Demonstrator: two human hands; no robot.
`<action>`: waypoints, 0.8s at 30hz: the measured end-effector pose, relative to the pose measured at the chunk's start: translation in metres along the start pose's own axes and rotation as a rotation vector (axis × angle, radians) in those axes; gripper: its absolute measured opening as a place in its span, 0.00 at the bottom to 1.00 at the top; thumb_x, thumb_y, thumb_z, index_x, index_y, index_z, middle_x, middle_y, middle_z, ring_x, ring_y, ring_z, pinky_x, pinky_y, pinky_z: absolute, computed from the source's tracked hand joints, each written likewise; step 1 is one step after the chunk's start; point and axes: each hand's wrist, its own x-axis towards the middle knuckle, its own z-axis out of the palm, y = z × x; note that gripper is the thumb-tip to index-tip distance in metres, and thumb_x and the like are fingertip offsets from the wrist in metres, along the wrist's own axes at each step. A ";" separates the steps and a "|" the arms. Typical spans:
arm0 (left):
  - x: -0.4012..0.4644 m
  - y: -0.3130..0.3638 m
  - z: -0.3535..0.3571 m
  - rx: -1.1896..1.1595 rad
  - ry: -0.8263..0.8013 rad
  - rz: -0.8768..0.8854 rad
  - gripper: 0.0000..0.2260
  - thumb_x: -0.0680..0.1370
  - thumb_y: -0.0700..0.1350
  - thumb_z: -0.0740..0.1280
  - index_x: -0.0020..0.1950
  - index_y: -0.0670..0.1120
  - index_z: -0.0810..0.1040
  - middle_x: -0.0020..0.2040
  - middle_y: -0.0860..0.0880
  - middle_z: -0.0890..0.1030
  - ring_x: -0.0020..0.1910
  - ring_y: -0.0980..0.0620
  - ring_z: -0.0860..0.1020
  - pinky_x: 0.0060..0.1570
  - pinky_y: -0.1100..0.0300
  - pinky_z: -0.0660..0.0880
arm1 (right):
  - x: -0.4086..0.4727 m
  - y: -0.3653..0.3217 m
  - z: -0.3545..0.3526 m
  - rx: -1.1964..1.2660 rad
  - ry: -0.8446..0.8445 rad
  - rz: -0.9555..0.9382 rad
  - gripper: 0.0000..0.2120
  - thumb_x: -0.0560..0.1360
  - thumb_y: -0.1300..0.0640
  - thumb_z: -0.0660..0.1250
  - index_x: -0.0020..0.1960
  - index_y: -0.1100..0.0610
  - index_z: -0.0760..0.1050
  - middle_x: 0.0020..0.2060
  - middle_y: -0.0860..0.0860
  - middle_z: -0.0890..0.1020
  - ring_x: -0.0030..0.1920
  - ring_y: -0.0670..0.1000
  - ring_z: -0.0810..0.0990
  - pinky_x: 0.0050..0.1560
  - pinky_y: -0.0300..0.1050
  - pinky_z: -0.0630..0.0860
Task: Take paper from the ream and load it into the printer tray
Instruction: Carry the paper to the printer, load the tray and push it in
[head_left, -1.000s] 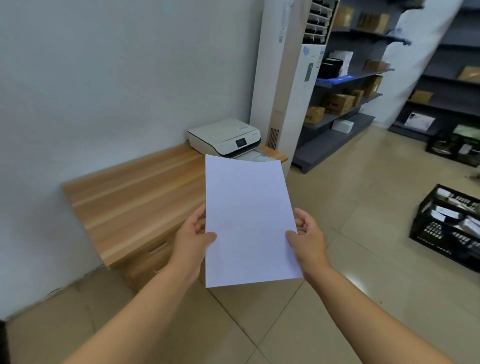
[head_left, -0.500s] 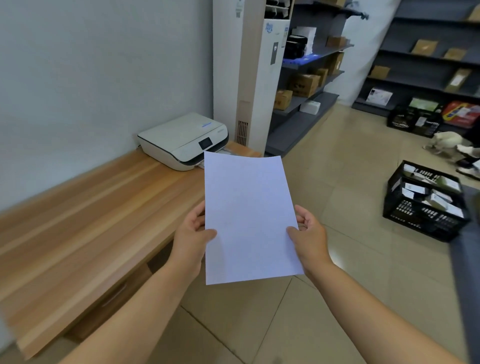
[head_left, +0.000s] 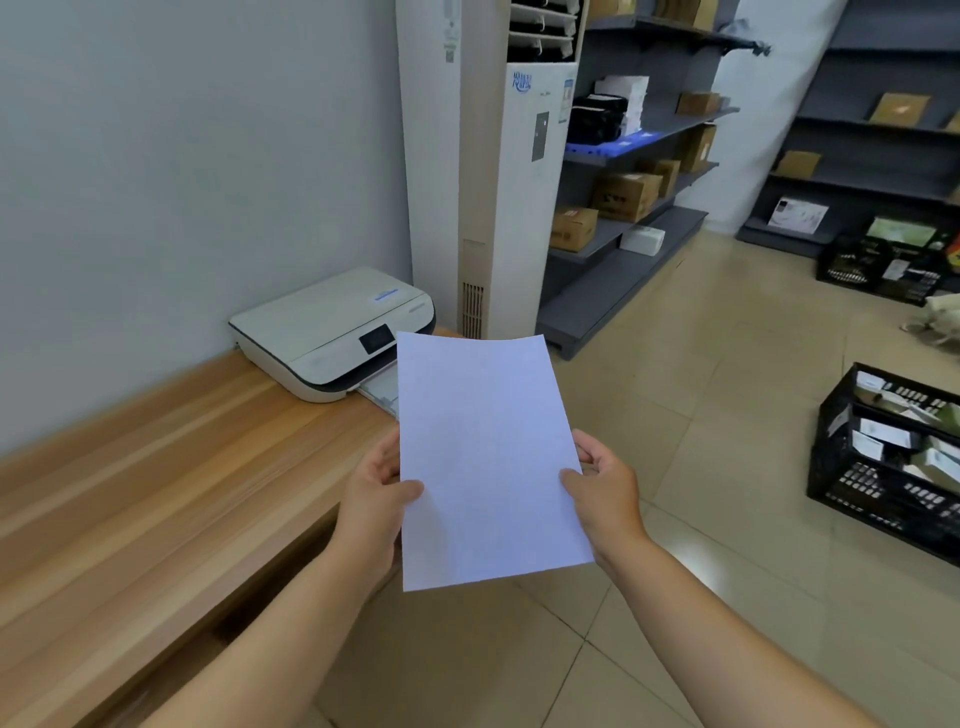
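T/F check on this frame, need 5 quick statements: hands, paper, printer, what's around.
1. Both hands hold the paper. True: the left hand grips its left edge and the right hand its right edge.
2. The printer sits on the floor. False: it sits on the wooden desk, against the wall.
3. The paper is already in the printer tray. False: it is held in the air, in front of the tray.
4. A black crate stands on the floor to the right. True.
5. The printer's lid is raised. False: it lies flat and closed.
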 end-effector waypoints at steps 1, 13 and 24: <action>0.011 -0.004 0.011 0.001 0.013 -0.016 0.30 0.72 0.26 0.61 0.61 0.59 0.73 0.55 0.48 0.80 0.53 0.47 0.78 0.41 0.52 0.76 | 0.015 0.000 -0.007 0.000 -0.014 0.008 0.24 0.71 0.71 0.58 0.59 0.50 0.76 0.50 0.47 0.81 0.48 0.52 0.82 0.41 0.45 0.78; 0.120 -0.031 0.077 0.007 0.126 -0.123 0.30 0.70 0.25 0.62 0.57 0.59 0.75 0.55 0.47 0.80 0.54 0.44 0.78 0.51 0.43 0.77 | 0.154 0.025 -0.031 -0.036 -0.075 0.095 0.27 0.73 0.70 0.62 0.69 0.53 0.66 0.49 0.46 0.79 0.52 0.53 0.79 0.49 0.49 0.77; 0.245 -0.047 0.117 -0.025 0.149 -0.220 0.27 0.71 0.26 0.62 0.59 0.54 0.74 0.53 0.46 0.80 0.52 0.44 0.78 0.50 0.45 0.77 | 0.280 0.019 -0.021 -0.115 -0.060 0.120 0.27 0.72 0.71 0.62 0.68 0.54 0.65 0.50 0.49 0.79 0.50 0.52 0.78 0.43 0.44 0.74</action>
